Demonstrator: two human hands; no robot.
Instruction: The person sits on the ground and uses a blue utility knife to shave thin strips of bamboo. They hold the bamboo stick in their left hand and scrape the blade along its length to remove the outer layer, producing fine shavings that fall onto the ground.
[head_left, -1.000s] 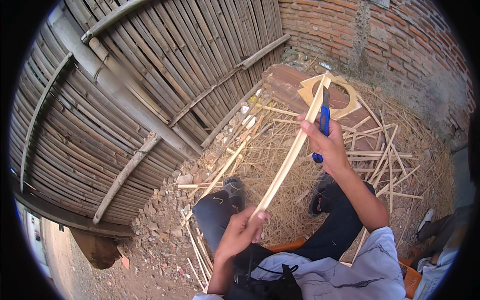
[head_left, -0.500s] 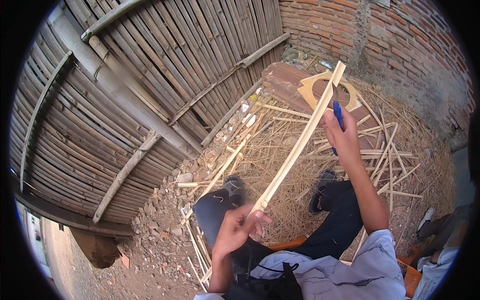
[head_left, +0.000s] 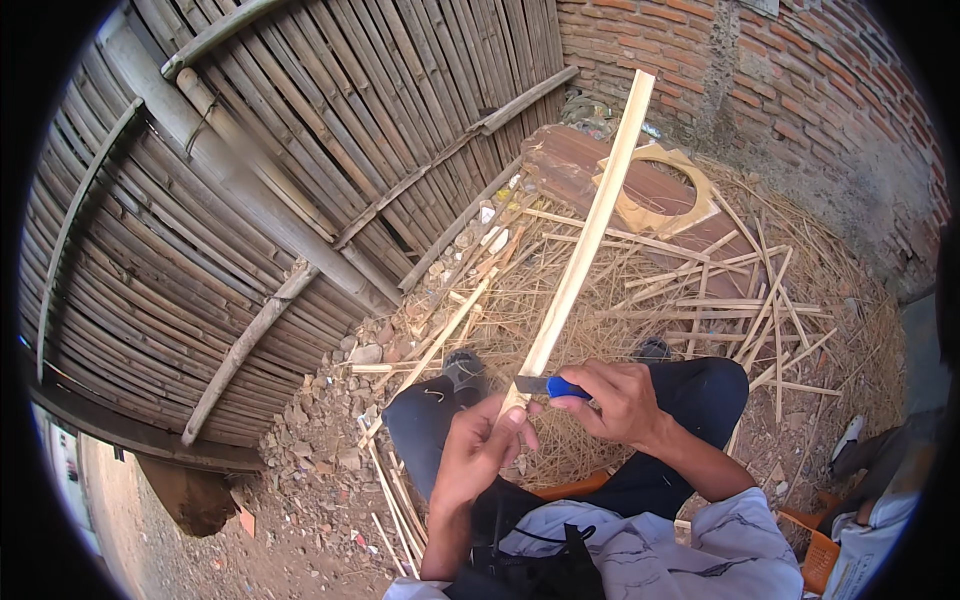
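Pinching pale strip low with my left hand, seemingly for steadiness; right hand clenched round blue cutter.

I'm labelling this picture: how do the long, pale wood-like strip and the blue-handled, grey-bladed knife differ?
The long, pale wood-like strip is far longer than the blue-handled, grey-bladed knife. The strip slants up and away from the left hand; the knife lies crosswise in the right hand, blade pointing left at the strip's near end. The strip is pale throughout; the knife shows two colours. Both are held.
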